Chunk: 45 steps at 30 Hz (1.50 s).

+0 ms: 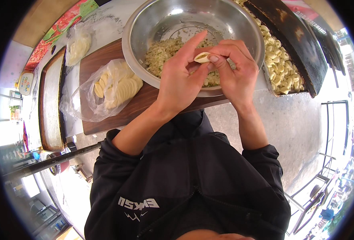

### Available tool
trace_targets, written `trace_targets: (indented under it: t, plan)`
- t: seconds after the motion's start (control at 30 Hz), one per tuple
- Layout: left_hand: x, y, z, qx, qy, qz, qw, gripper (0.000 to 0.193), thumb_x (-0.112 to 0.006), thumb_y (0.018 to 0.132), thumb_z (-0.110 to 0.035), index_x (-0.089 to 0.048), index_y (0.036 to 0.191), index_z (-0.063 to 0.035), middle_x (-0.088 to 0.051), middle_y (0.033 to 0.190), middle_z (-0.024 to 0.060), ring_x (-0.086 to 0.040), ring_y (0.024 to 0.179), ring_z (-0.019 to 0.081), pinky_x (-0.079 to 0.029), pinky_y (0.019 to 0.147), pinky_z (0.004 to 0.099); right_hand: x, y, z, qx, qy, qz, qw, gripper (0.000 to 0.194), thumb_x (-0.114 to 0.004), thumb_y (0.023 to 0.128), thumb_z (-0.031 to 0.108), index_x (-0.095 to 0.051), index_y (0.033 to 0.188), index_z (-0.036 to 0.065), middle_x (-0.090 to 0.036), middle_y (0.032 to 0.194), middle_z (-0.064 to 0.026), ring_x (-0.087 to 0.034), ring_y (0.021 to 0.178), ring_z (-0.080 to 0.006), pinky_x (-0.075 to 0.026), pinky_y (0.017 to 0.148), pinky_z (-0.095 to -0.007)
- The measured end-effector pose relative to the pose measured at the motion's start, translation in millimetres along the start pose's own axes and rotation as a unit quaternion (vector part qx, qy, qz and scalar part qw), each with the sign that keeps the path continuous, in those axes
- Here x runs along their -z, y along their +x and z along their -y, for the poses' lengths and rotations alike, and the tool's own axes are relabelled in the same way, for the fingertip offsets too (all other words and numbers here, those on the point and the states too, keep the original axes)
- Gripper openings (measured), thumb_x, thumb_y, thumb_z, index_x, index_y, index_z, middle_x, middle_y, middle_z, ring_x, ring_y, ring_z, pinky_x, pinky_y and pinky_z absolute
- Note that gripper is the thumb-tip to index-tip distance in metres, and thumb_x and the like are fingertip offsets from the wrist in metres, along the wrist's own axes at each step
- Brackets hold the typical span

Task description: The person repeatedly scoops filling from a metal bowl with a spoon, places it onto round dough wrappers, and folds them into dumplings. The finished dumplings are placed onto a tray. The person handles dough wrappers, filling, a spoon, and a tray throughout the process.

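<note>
Over a large stainless steel bowl (141, 64), both hands meet at one small folded dumpling (201, 57). My right hand (237, 64) pinches its near edge between thumb and finger. The fingers of my left hand (183, 72) support it from the other side, the index finger pointing away; part of the dumpling is hidden by the fingers. Minced filling with green bits (162, 55) lies in the bowl beneath. Left of the bowl, round dough wrappers (123, 90) sit stacked and overlapping in an opened clear plastic bag (88, 103).
A dark wooden board (102, 58) lies under the bag and bowl. On the right, a tray of many shaped dumplings (280, 69) stands beside a dark baking tray (297, 39). Another baking tray (52, 102) and a second bag of wrappers (78, 45) are at left.
</note>
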<state>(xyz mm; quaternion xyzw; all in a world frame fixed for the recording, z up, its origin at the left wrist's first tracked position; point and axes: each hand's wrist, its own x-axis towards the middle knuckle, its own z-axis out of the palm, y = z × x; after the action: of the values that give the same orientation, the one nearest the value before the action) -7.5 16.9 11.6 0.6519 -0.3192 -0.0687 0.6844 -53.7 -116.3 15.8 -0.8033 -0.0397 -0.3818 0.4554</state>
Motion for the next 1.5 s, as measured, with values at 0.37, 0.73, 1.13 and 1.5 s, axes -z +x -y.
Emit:
trace_targets:
  t: [0.37, 0.73, 1.13, 1.5]
  plan:
    - [3, 2, 1, -0.005, 0.019, 0.027, 0.999, 0.066, -0.062, 0.083, 0.004, -0.034, 0.142, 0.0022, -0.068, 0.105, 0.0183, -0.068, 0.093, 0.0236, -0.053, 0.08, 0.0307, 0, -5, -2, -0.004, 0.003, 0.011, 1.0, 0.017, -0.073, 0.073, -0.002, -0.07, 0.089, 0.004, -0.064, 0.09, -0.0075, -0.061, 0.085, -0.0225, -0.051, 0.071, -0.0314]
    - [7, 2, 10, -0.019, 0.053, 0.046, 0.997, 0.067, -0.066, 0.081, 0.001, -0.037, 0.14, 0.0011, -0.069, 0.101, 0.0168, -0.069, 0.091, 0.023, -0.053, 0.08, 0.0312, 0, -5, -5, 0.052, -0.028, 0.028, 0.998, 0.014, -0.07, 0.073, -0.003, -0.07, 0.085, 0.004, -0.065, 0.087, -0.0067, -0.059, 0.086, -0.0236, -0.049, 0.073, -0.0335]
    - [6, 0, 12, -0.026, 0.081, 0.042, 0.995, 0.069, -0.066, 0.077, 0.002, -0.04, 0.14, -0.0009, -0.068, 0.099, 0.0187, -0.068, 0.091, 0.0272, -0.053, 0.081, 0.0337, 0, -3, -3, 0.097, -0.044, 0.06, 0.993, 0.011, -0.072, 0.072, 0.002, -0.07, 0.081, 0.006, -0.066, 0.09, -0.0069, -0.059, 0.084, -0.025, -0.049, 0.072, -0.0343]
    - [13, 6, 15, 0.106, -0.199, -0.038, 0.974, 0.043, -0.065, 0.087, -0.001, -0.053, 0.128, 0.0025, -0.067, 0.103, 0.0085, -0.063, 0.093, 0.012, -0.053, 0.081, 0.0262, 5, -1, -2, -0.147, 0.059, 0.037, 0.987, 0.016, -0.057, 0.096, 0.015, -0.062, 0.105, 0.002, -0.066, 0.081, -0.0058, -0.063, 0.076, -0.0145, -0.049, 0.067, -0.0289]
